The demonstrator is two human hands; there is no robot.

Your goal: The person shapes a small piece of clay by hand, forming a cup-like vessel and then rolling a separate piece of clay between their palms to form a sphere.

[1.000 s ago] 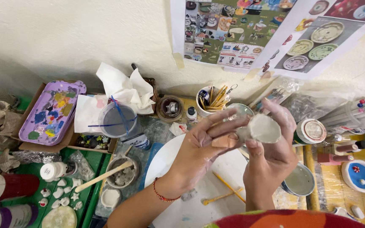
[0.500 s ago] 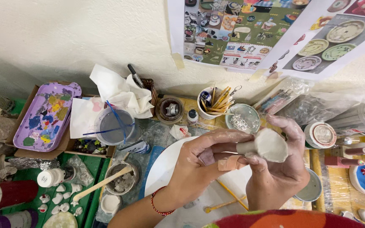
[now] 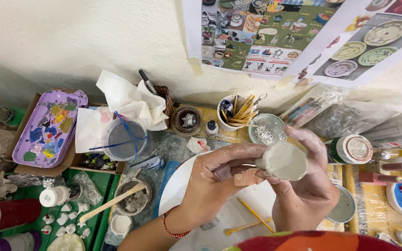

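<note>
1. We've got both hands up over the bench here, meeting around a small pale clay cup [image 3: 284, 160] held above the white round board [image 3: 182, 186].
2. Our right hand [image 3: 305, 195] cradles the cup from below and behind, fingers curled snugly around its wall, so it is closed on the piece.
3. Our left hand [image 3: 219, 179] comes in from the left, its fingers [image 3: 238, 152] stretched along the cup's near-left edge and pinching at the rim; a plaster is wrapped on the thumb, and a red bracelet [image 3: 170, 227] sits at the wrist.
4. The cup is tipped so that its flat, greyish face looks at us; whether that is the base or a filled top, we cannot tell.
5. Our read: the shaping or smoothing step is in hand, with the left fingers working the edge while the right hand steadies.
6. The next move looks to call for light, even pressure and a small turn of the cup in the right palm, since soft clay dents easily.
7. Around us: a purple paint tray [image 3: 47, 130] far left, a water tub [image 3: 124, 139] with a blue brush, a pot of wooden tools [image 3: 236, 114] at the far side, and a bowl with a wooden stick [image 3: 133, 200] near left.
</note>
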